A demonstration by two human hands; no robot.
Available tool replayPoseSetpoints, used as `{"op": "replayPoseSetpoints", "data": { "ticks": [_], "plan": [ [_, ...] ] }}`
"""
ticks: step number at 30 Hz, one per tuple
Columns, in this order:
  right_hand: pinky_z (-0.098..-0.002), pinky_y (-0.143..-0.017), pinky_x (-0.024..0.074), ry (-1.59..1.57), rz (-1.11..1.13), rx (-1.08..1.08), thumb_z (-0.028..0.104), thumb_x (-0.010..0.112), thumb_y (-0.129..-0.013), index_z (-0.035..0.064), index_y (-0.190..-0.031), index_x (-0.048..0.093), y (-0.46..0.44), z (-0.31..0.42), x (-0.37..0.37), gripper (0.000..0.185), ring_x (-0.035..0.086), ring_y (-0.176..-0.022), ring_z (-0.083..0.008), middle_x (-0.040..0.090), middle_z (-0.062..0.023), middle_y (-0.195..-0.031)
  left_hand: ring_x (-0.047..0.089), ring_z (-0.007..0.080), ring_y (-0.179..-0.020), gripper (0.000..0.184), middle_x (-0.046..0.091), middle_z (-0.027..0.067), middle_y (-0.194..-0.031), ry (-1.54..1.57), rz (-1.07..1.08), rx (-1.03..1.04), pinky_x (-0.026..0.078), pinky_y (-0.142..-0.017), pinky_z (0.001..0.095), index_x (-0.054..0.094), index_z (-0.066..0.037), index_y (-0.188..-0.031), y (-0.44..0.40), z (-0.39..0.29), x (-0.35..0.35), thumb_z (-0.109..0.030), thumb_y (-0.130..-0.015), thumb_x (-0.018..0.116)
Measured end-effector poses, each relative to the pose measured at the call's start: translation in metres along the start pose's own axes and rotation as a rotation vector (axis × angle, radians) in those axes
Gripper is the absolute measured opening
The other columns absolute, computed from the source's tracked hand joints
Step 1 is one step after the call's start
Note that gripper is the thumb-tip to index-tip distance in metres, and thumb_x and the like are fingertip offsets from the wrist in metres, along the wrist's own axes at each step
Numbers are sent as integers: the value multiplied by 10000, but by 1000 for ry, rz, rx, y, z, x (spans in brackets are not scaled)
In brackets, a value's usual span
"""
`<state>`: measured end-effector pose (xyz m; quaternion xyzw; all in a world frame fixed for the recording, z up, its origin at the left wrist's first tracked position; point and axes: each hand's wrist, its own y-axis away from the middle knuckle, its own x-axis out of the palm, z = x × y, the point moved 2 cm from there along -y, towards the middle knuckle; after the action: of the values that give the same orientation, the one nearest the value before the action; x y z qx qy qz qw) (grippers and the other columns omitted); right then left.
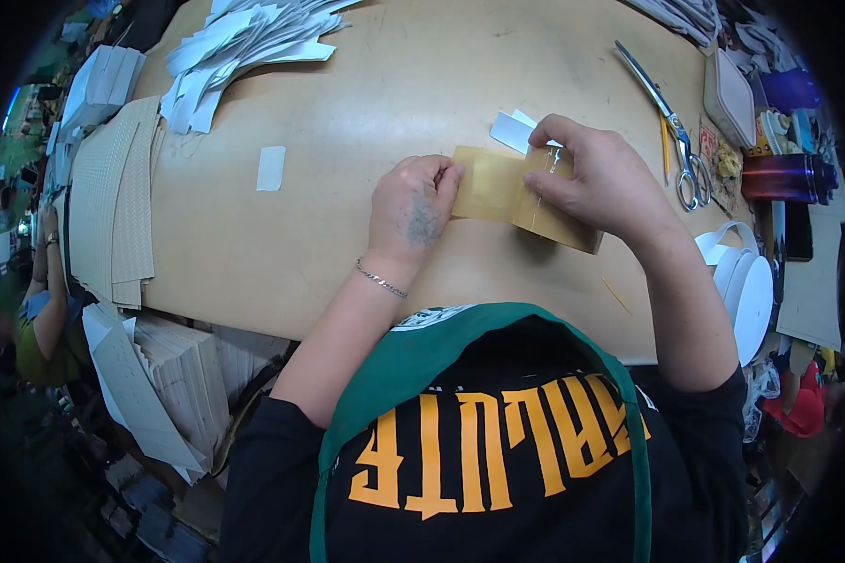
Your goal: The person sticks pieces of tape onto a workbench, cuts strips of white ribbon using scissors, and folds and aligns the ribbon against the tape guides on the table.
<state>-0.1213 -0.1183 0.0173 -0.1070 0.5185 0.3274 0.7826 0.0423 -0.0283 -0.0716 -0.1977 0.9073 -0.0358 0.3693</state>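
My right hand (591,174) grips a wide roll of brown packing tape (559,225), thumb on the near side and fingers over the top. A strip of tape (491,183) stretches from the roll to my left hand (413,206), which pinches its free end between thumb and fingertips. Behind the strip, partly covered by the roll and my right hand, lie small white paper pieces (511,130). Another white rectangle of paper (270,169) rests on the table, left of my left hand.
Cut white strips (244,52) pile up at the back left of the table (376,103). Large scissors (671,117) and a yellow pencil (665,150) lie right. A white strap roll (746,291) sits at the right edge, stacked sheets (117,202) at the left. Another person's arm (52,272) shows far left.
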Motion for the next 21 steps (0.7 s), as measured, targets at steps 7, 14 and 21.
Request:
{"op": "replayPoseSetpoints", "data": {
  "ticks": [7,14,21],
  "plan": [
    [-383,-806,491,24,76,50,193,596,-732,8,-1027,601,-1,7,-5,348,634,-856,-337,648,-202,-908,627,223,-617,154,641,143,-711,-40,12,23,502,-595,305,659,16,-818,-2,-2,0,-135,-789,664],
    [-383,-814,488,32,70,47,193,589,-729,7,-1028,601,-3,6,-4,352,631,-865,-339,647,-206,-922,614,241,-588,395,611,113,-642,-50,98,-101,489,-573,333,498,28,-1101,-4,-5,-3,-120,-783,678],
    [-382,-818,487,19,68,71,187,584,-726,5,-1027,602,-3,7,-4,352,631,-863,-339,646,-207,-915,591,288,-573,280,584,116,-615,-188,118,-27,477,-566,371,481,-14,-974,-4,-6,-2,-155,-809,658]
  ]
}}
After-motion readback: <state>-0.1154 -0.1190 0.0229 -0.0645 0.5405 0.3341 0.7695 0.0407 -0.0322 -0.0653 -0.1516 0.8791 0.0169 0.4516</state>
